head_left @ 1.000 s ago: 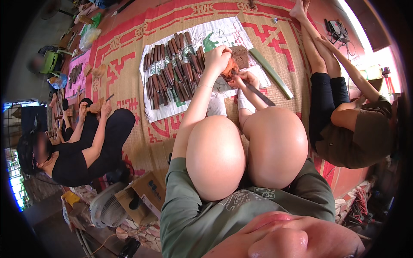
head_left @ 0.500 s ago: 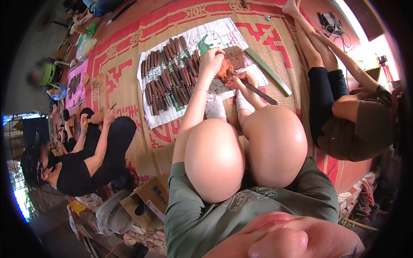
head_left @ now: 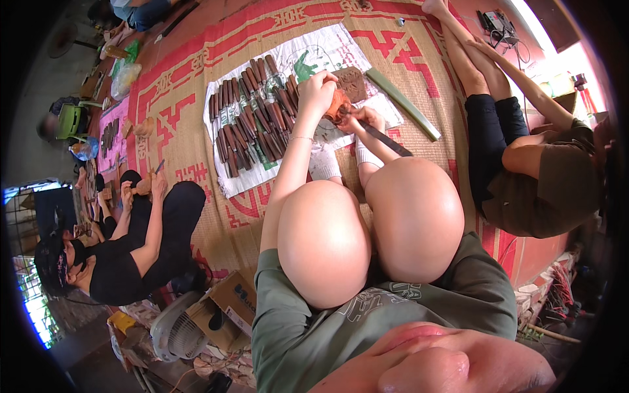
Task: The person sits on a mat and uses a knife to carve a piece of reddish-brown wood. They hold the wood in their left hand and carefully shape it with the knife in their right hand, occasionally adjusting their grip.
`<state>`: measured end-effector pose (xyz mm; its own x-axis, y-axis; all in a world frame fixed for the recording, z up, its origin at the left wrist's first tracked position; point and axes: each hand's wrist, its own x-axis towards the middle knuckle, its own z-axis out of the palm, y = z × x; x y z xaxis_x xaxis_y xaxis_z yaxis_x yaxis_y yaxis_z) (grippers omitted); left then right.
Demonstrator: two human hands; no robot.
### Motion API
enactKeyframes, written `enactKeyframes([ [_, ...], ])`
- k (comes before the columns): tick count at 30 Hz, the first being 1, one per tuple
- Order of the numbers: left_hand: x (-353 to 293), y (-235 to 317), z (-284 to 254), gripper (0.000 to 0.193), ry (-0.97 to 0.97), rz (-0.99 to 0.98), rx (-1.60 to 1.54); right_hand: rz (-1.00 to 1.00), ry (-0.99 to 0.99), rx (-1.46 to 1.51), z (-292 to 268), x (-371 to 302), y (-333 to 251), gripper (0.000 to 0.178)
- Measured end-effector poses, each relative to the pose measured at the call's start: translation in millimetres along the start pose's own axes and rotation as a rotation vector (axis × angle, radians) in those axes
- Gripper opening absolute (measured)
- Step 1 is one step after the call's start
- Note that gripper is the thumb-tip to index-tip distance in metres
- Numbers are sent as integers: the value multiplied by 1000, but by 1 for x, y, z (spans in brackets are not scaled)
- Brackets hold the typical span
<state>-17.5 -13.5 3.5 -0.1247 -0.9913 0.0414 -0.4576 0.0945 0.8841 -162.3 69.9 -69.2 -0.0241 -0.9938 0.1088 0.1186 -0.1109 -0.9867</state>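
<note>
The left hand [head_left: 317,92] grasps the orange carving [head_left: 338,105] over the white cloth [head_left: 341,40]. The right hand [head_left: 368,119] grips a dark tool [head_left: 392,142], one end at the carving; contact is too small to tell. Rows of chisels [head_left: 247,122] lie leftward, a brown block [head_left: 352,84] just beyond, a green bar [head_left: 403,105] rightward.

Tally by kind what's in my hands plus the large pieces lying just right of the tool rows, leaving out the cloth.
Reddish-orange piece: 1
Long dark tool: 1
Brown carved block: 1
Long green bar: 1
Total: 4
</note>
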Motion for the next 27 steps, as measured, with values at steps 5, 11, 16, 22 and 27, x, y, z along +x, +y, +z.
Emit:
enactKeyframes([
  [5, -1, -6, -4, 21, 49, 6, 14, -32, -14, 18, 10, 0, -20, 10],
  [11, 3, -13, -3, 20, 86, 78, -2, -161, -116, -378, -3, -5, -9, 11],
  [16, 1, -5, -3, 20, 65, 27, 34, -35, 5, -12, 10, 3, -38, 12],
  [22, 1, -2, -2, 22, 14, -9, 24, -188, -47, -243, -5, -1, 17, 12],
  [27, 0, -2, -1, 20, 71, 51, 42, -60, -31, -16, 8, 8, -2, 14],
])
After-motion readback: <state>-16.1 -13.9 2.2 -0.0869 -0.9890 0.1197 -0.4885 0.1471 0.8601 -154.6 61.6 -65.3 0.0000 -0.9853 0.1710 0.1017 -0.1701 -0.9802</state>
